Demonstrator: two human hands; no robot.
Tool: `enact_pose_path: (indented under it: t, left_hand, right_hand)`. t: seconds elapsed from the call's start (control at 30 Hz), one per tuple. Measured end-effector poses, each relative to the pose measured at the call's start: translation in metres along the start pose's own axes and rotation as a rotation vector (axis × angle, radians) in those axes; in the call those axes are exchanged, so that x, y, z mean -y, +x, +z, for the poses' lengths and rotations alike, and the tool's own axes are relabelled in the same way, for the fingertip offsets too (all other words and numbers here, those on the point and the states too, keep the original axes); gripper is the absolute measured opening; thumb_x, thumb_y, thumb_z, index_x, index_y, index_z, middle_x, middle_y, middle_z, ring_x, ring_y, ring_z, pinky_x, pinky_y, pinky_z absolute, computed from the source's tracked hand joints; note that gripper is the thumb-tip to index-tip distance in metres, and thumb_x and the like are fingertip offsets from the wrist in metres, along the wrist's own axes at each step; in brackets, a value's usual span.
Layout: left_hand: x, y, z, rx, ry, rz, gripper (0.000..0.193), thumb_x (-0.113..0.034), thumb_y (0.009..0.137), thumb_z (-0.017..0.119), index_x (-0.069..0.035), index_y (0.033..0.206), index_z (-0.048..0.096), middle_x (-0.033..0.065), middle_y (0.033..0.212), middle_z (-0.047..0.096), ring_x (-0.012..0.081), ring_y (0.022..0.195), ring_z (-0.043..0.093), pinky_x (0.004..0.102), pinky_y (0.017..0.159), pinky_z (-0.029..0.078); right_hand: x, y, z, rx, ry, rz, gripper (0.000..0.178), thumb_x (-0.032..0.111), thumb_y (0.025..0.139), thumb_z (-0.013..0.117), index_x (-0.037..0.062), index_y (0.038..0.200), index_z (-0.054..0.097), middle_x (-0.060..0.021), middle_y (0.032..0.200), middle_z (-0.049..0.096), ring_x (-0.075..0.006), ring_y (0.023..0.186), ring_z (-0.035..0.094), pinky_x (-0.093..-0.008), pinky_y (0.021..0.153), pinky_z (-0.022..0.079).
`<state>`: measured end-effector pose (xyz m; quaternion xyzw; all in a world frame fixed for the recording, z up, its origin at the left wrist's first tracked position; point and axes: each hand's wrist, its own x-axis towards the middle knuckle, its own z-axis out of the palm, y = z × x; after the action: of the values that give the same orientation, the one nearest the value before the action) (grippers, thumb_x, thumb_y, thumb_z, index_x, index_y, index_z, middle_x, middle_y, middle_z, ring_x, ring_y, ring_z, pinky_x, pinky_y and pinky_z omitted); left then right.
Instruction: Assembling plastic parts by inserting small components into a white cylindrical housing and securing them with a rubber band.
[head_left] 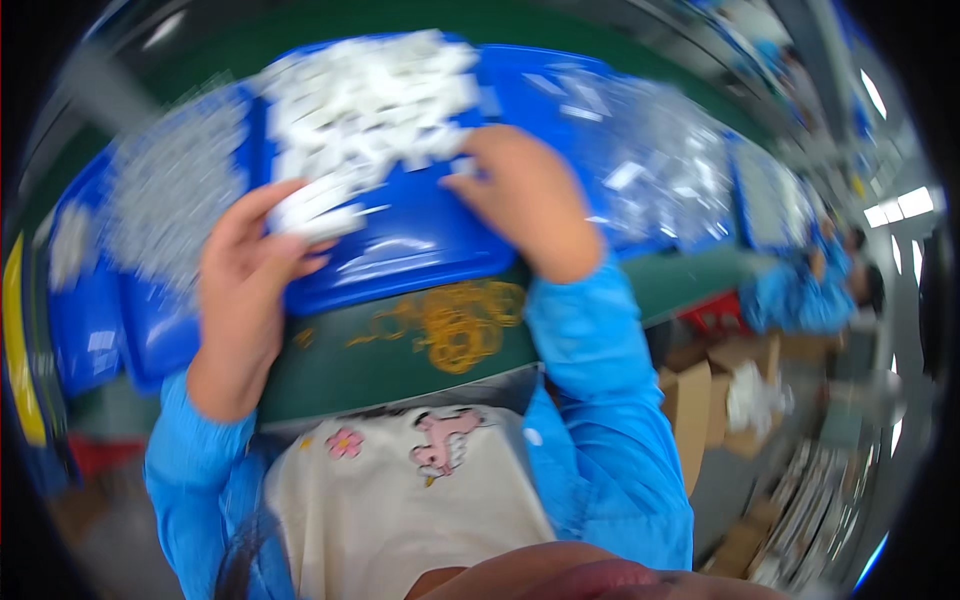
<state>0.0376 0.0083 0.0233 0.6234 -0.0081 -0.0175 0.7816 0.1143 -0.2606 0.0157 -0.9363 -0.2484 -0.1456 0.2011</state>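
Observation:
My left hand (245, 285) is closed around a small bundle of slim white pieces (318, 210), held over the left part of a blue tray (400, 262). A large heap of similar white pieces (370, 95) fills the far part of that tray. At the heap's right edge is my right hand (530, 195), with thumb and forefinger apart. White shows between those fingertips, seemingly part of the heap behind; motion blur hides the detail. Yellowish rubber bands (460, 325) lie loosely piled on the green table between my forearms, in front of the tray.
Left of the middle tray, another blue tray holds clear small pieces (175, 185). To the right, clear plastic pieces (665, 165) fill a further blue tray. Cardboard boxes (700, 400) stand on the floor at right. A person in blue (800, 290) sits farther along the table.

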Motion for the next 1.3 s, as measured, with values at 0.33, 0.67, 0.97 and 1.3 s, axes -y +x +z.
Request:
enact_pose_path:
  t: [0.33, 0.67, 0.97, 1.3]
  left_hand:
    - [0.022, -0.002, -0.01, -0.032, -0.027, 0.072, 0.035, -0.001, 0.092, 0.058, -0.004, 0.126, 0.053, 0.0147, 0.134, 0.051, 0.0216, 0.112, 0.059, 0.0264, 0.081, 0.056]
    - [0.014, -0.003, -0.005, -0.101, 0.035, 0.011, 0.039, -0.002, 0.093, 0.057, -0.002, 0.131, 0.05, 0.0157, 0.138, 0.05, 0.022, 0.11, 0.062, 0.0268, 0.079, 0.058]
    - [0.014, -0.005, -0.015, -0.126, 0.07, 0.01, 0.039, -0.001, 0.092, 0.057, -0.001, 0.13, 0.051, 0.0151, 0.138, 0.051, 0.0205, 0.107, 0.062, 0.027, 0.078, 0.057]
    - [0.005, -0.003, -0.003, -0.008, -0.038, 0.037, 0.039, 0.009, 0.082, 0.064, 0.003, 0.12, 0.06, 0.0104, 0.116, 0.06, 0.0182, 0.095, 0.065, 0.0265, 0.082, 0.055]
  right_hand:
    - [0.025, -0.006, 0.004, 0.063, 0.093, -0.012, 0.015, 0.007, 0.08, 0.06, 0.0027, 0.094, 0.059, -0.0157, 0.087, 0.062, -0.0354, 0.084, 0.062, -0.0441, 0.073, 0.05]
    - [0.022, 0.005, -0.014, 0.076, 1.013, 0.07, 0.02, 0.004, 0.083, 0.069, 0.0011, 0.101, 0.062, -0.0064, 0.099, 0.065, -0.0123, 0.091, 0.063, -0.0251, 0.08, 0.055]
    - [0.028, 0.008, -0.004, 0.025, 1.15, 0.086, 0.016, 0.003, 0.08, 0.073, -0.0009, 0.093, 0.064, -0.0085, 0.094, 0.068, -0.0125, 0.086, 0.066, -0.0241, 0.076, 0.054]
    - [0.031, 0.005, -0.004, 0.003, 1.204, 0.211, 0.022, -0.009, 0.081, 0.068, -0.0056, 0.102, 0.062, -0.0163, 0.103, 0.067, -0.0201, 0.097, 0.066, -0.0283, 0.084, 0.055]
